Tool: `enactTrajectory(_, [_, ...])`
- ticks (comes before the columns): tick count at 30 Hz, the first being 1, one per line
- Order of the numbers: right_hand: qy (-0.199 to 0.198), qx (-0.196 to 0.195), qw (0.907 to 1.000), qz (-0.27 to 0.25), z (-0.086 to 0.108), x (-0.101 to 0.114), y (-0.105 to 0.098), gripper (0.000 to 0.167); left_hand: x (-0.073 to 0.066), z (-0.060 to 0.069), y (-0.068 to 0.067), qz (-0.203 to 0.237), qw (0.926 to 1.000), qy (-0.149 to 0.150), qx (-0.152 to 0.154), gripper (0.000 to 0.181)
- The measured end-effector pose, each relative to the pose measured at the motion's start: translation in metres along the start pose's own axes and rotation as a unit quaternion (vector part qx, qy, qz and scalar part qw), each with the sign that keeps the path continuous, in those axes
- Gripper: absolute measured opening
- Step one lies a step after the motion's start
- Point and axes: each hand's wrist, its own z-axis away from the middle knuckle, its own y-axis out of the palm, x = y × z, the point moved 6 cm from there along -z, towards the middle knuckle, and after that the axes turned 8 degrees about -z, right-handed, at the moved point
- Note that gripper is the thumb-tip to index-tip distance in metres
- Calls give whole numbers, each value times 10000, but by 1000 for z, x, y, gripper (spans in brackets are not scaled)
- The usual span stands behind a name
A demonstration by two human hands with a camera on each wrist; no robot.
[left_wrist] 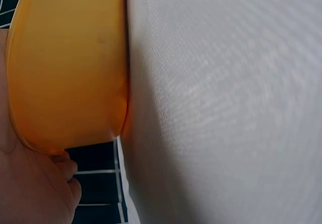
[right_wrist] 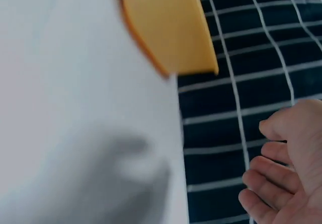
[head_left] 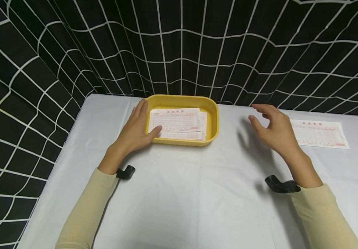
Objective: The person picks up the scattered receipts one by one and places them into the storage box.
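In the head view a yellow plastic basin stands at the back of the table, with several printed paper slips lying inside. My left hand holds its left end, thumb over the front rim and fingers along the outer side. The left wrist view shows the basin's yellow wall beside that hand. My right hand is raised above the table to the right of the basin, fingers loosely bent and holding nothing. Behind it lies another printed slip, partly covered by the hand.
A white cloth covers the table. Black curtain with a white grid hangs along the back and left side. Both wrists wear a black device.
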Motion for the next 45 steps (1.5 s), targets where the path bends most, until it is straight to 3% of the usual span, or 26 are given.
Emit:
enactTrajectory(11, [290,-262,9987,341,12,-66,-46,42,3,1,2,-37,10000,-45,-7,102])
enactTrajectory(19, [568,95,9947,855,18,-115,-78,44,5,1,0,-90,9999,-91,-18,102])
enactTrajectory(29, [1392,294,9804,1363,31,-166,-110,54,3,0,2,-11,10000,0,-12,102])
enactTrajectory(36, [1163,310,9825,1422,39,-191,-121,45,1,-1,1,4,9999,83,-75,100])
enactTrajectory(45, [1577,828,9701,1649,45,-222,-125,54,2,-2,2,31,9999,62,-80,99])
